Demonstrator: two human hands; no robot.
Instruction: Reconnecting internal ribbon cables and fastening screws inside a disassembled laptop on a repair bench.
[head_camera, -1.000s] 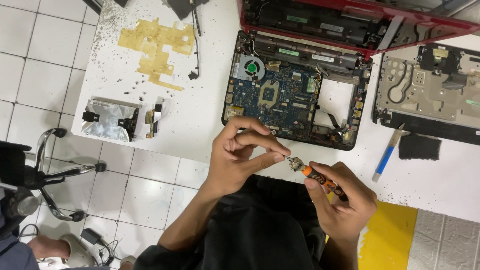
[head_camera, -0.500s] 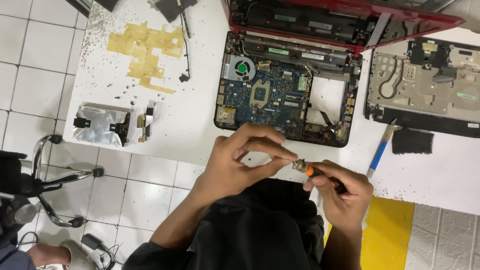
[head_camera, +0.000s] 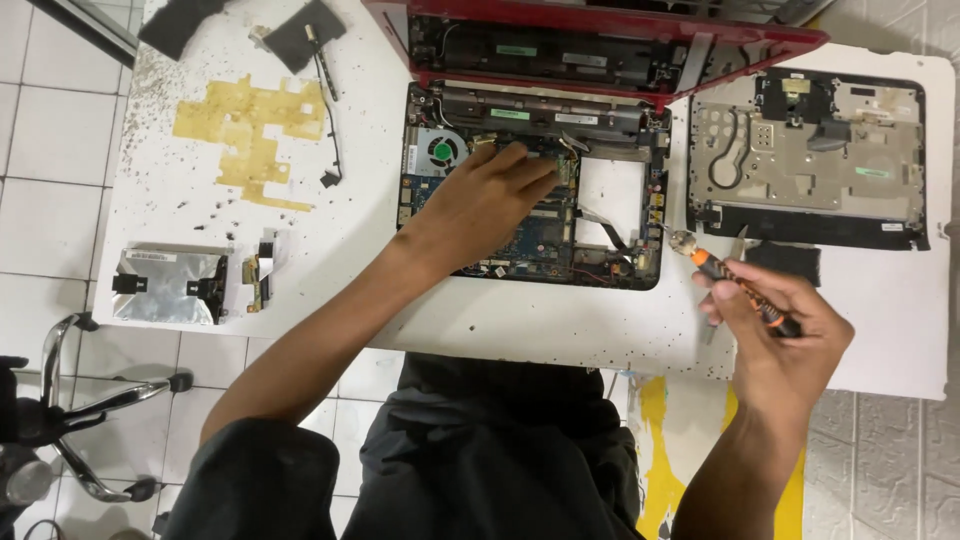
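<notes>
Nearest the camera, at about four o'clock, the right hand (head_camera: 775, 320) hovers over the front edge of the white speckled table (head_camera: 500, 320). Its fingers are curled shut around a slim orange-and-black screwdriver (head_camera: 735, 285). The tool's long axis runs from the palm up toward ten o'clock, and its metal tip ends just off the right rim of the opened laptop base with the blue circuit board (head_camera: 535, 240), apart from it rather than touching.

Farther in, toward twelve o'clock, the left hand (head_camera: 490, 200) lies on that board, fingers loosely bent and spread toward one o'clock, resting near the board's upper middle. Whether the fingertips pinch a screw or other small part cannot be told; they hide whatever lies beneath. The left hand is the one on the board; the driver tip lies at its three o'clock, across the pale cut-out in the base.

Left of the base, at nine o'clock, sit a silver foil-wrapped drive (head_camera: 165, 285) and a small bracket. Beyond, a yellowish stain (head_camera: 250, 130) marks the table at ten o'clock. At two o'clock lies the grey inner face of the removed keyboard cover (head_camera: 810, 160). The red lid (head_camera: 600, 40) is cut off by the top edge.
</notes>
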